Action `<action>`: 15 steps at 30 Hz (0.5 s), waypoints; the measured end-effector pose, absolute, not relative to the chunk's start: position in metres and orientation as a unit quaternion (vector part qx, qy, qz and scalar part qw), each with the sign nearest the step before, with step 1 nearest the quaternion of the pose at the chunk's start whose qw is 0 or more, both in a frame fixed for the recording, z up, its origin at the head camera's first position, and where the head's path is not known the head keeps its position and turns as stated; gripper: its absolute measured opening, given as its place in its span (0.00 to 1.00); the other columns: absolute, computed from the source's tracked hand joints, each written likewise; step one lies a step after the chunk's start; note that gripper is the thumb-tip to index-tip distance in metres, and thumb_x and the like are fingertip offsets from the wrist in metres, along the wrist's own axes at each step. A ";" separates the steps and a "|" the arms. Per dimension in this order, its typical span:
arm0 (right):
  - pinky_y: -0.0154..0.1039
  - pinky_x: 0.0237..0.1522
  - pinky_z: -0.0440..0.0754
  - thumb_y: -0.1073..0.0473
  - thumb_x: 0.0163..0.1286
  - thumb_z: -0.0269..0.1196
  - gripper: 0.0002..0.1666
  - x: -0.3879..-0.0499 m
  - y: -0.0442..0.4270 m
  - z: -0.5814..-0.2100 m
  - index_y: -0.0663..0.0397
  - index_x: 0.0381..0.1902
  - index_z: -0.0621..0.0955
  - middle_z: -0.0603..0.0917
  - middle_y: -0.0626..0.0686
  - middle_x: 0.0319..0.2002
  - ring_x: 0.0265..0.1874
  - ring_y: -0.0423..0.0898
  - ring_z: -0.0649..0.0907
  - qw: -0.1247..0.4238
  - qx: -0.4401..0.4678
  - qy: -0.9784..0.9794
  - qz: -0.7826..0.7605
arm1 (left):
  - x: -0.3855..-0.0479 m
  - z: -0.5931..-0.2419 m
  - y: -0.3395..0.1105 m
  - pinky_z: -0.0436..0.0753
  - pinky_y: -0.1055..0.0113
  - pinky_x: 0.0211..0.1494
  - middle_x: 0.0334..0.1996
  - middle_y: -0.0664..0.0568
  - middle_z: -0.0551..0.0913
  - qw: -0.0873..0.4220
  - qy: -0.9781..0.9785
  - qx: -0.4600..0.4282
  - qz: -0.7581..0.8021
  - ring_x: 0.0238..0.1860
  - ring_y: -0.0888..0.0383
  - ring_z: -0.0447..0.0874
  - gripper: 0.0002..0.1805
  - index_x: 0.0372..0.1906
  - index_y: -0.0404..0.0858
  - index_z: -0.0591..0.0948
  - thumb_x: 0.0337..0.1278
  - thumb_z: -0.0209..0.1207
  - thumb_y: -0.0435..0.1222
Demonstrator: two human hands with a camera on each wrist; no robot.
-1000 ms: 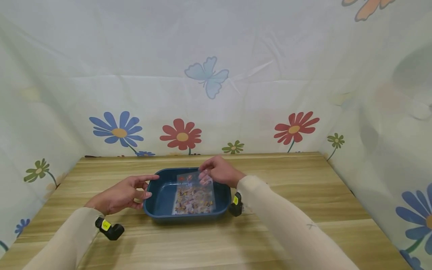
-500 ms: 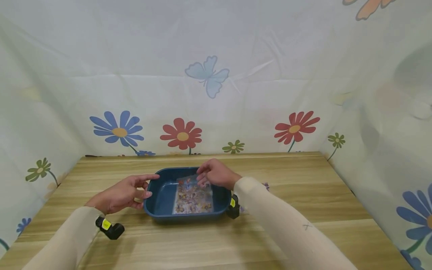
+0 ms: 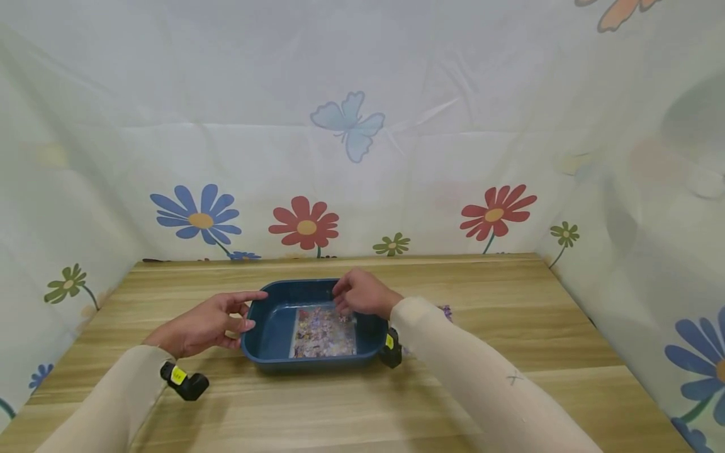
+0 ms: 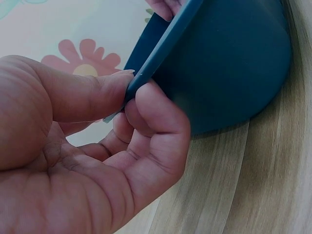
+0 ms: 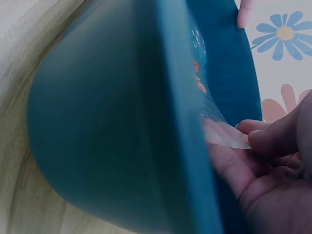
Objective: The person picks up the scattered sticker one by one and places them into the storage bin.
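A dark blue plastic basin [image 3: 272, 362] stands on the wooden table. My left hand [image 3: 206, 324] pinches its left rim; in the left wrist view the thumb lies over the rim [image 4: 161, 51] and curled fingers press from outside. Inside the basin lies a clear plastic bag [image 3: 324, 333] of small colourful pieces, whose kind is too small to tell. My right hand [image 3: 367, 294] reaches over the basin's back right side. In the right wrist view its thumb and fingers pinch the bag's clear edge [image 5: 226, 136]. The basin wall hides most of the bag there.
Some small purple pieces [image 3: 446, 311] lie on the table [image 3: 510, 302] beyond the right forearm, partly hidden by the sleeve. A flower-printed cloth [image 3: 396, 189] encloses the table's back and sides.
The right hand has come down slightly into the basin. The bag, earlier held up with its top edge raised, now lies lower and flatter. The left hand stays at the rim.
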State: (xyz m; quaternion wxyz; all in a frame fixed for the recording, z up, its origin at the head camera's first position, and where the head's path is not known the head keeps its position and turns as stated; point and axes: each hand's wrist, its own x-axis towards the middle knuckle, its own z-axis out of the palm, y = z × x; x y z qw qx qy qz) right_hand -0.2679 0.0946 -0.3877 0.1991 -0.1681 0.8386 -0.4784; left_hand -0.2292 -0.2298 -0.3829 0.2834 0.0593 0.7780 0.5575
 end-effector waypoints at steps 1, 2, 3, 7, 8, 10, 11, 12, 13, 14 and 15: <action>0.46 0.50 0.89 0.76 0.71 0.55 0.20 -0.268 0.095 -0.388 0.77 0.60 0.80 0.87 0.71 0.53 0.51 0.60 0.90 0.197 -0.171 0.842 -0.472 | -0.229 -0.383 -0.230 0.85 0.61 0.41 0.47 0.44 0.69 0.283 0.779 0.059 0.557 0.41 0.51 0.78 0.40 0.83 0.41 0.58 0.71 0.61 0.30; 0.46 0.50 0.89 0.76 0.71 0.56 0.20 -0.268 0.095 -0.387 0.77 0.59 0.81 0.87 0.70 0.52 0.51 0.59 0.90 0.192 -0.176 0.848 -0.462 | -0.229 -0.383 -0.230 0.85 0.61 0.41 0.48 0.44 0.69 0.283 0.779 0.058 0.557 0.41 0.51 0.78 0.40 0.83 0.41 0.58 0.71 0.61 0.30; 0.46 0.50 0.90 0.76 0.70 0.57 0.20 -0.268 0.095 -0.387 0.77 0.58 0.81 0.88 0.70 0.51 0.50 0.59 0.90 0.186 -0.183 0.854 -0.449 | -0.229 -0.383 -0.230 0.86 0.61 0.42 0.48 0.44 0.69 0.282 0.779 0.058 0.556 0.42 0.51 0.78 0.40 0.83 0.41 0.58 0.71 0.61 0.30; 0.48 0.53 0.88 0.74 0.68 0.62 0.17 -0.266 0.096 -0.384 0.73 0.54 0.85 0.90 0.65 0.47 0.48 0.55 0.91 0.145 -0.220 0.890 -0.371 | -0.229 -0.383 -0.230 0.85 0.61 0.42 0.47 0.44 0.69 0.282 0.781 0.059 0.555 0.41 0.51 0.78 0.40 0.83 0.41 0.58 0.71 0.61 0.30; 0.49 0.55 0.88 0.73 0.67 0.63 0.17 -0.266 0.096 -0.382 0.72 0.53 0.86 0.91 0.64 0.47 0.48 0.54 0.90 0.134 -0.229 0.900 -0.347 | -0.230 -0.383 -0.230 0.85 0.61 0.42 0.47 0.44 0.69 0.281 0.780 0.060 0.556 0.41 0.51 0.78 0.41 0.83 0.41 0.58 0.71 0.61 0.30; 0.50 0.58 0.86 0.71 0.67 0.65 0.16 -0.266 0.095 -0.381 0.70 0.52 0.87 0.91 0.62 0.48 0.50 0.53 0.89 0.116 -0.243 0.913 -0.307 | -0.230 -0.384 -0.230 0.85 0.61 0.41 0.47 0.44 0.69 0.281 0.780 0.061 0.556 0.41 0.51 0.78 0.41 0.83 0.41 0.58 0.70 0.61 0.30; 0.50 0.59 0.86 0.70 0.67 0.65 0.16 -0.266 0.095 -0.380 0.69 0.52 0.87 0.91 0.61 0.49 0.51 0.53 0.89 0.110 -0.249 0.917 -0.291 | -0.230 -0.384 -0.230 0.85 0.61 0.41 0.47 0.44 0.69 0.281 0.779 0.061 0.557 0.41 0.52 0.78 0.41 0.83 0.41 0.58 0.70 0.61 0.30; 0.51 0.60 0.85 0.70 0.67 0.65 0.16 -0.266 0.095 -0.380 0.68 0.52 0.88 0.91 0.61 0.49 0.52 0.53 0.89 0.106 -0.253 0.921 -0.278 | -0.230 -0.384 -0.231 0.85 0.61 0.41 0.47 0.44 0.69 0.281 0.779 0.062 0.557 0.40 0.52 0.78 0.41 0.83 0.41 0.58 0.70 0.61 0.30; 0.51 0.60 0.85 0.70 0.68 0.64 0.16 -0.266 0.095 -0.380 0.68 0.52 0.88 0.91 0.61 0.50 0.52 0.54 0.88 0.105 -0.255 0.922 -0.270 | -0.230 -0.385 -0.231 0.85 0.61 0.41 0.47 0.44 0.69 0.281 0.778 0.062 0.558 0.40 0.52 0.78 0.41 0.83 0.41 0.58 0.70 0.61 0.30; 0.50 0.60 0.85 0.69 0.68 0.64 0.16 -0.267 0.094 -0.380 0.68 0.52 0.88 0.90 0.61 0.50 0.53 0.54 0.88 0.104 -0.257 0.925 -0.261 | -0.230 -0.385 -0.231 0.85 0.61 0.41 0.46 0.45 0.69 0.281 0.778 0.062 0.559 0.40 0.52 0.78 0.41 0.83 0.41 0.58 0.70 0.61 0.30; 0.50 0.59 0.86 0.69 0.68 0.64 0.16 -0.268 0.094 -0.380 0.67 0.52 0.88 0.90 0.61 0.51 0.53 0.53 0.88 0.104 -0.256 0.926 -0.256 | -0.231 -0.385 -0.231 0.85 0.61 0.41 0.46 0.45 0.69 0.281 0.778 0.063 0.559 0.40 0.52 0.78 0.41 0.83 0.41 0.58 0.70 0.61 0.30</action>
